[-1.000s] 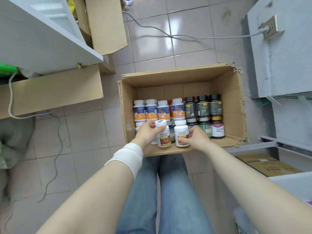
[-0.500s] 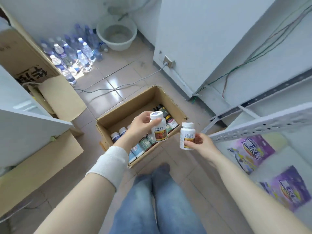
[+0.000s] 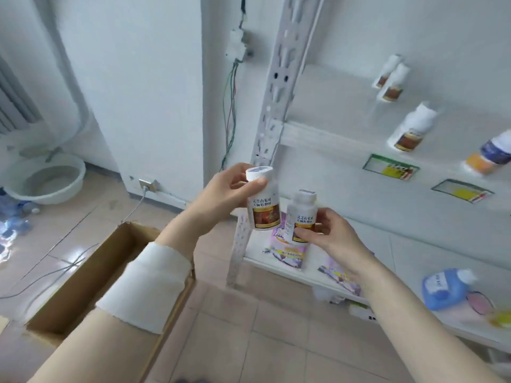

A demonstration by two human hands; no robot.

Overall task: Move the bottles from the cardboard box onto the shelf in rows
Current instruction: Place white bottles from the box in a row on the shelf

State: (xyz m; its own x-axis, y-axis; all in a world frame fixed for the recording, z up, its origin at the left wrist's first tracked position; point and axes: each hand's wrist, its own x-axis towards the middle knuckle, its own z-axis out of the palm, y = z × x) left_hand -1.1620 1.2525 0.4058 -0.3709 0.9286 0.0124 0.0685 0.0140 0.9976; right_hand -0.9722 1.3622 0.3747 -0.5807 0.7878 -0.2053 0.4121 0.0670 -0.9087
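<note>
Grips curled round one white bottle each, caps up, near upright: left hand holds the left bottle before the shelf post, right hand the right bottle lower, just right of it. Half a second ago both hung by the cardboard box.

The white post stands up tall at the left end of the middle shelf and is in the way there. Just right of the post that shelf is bare, with lots of room. Farther right of the post stand white bottles and a blue-and-orange bottle. Low beside the post lie purple bags, then a blue jug.
</note>
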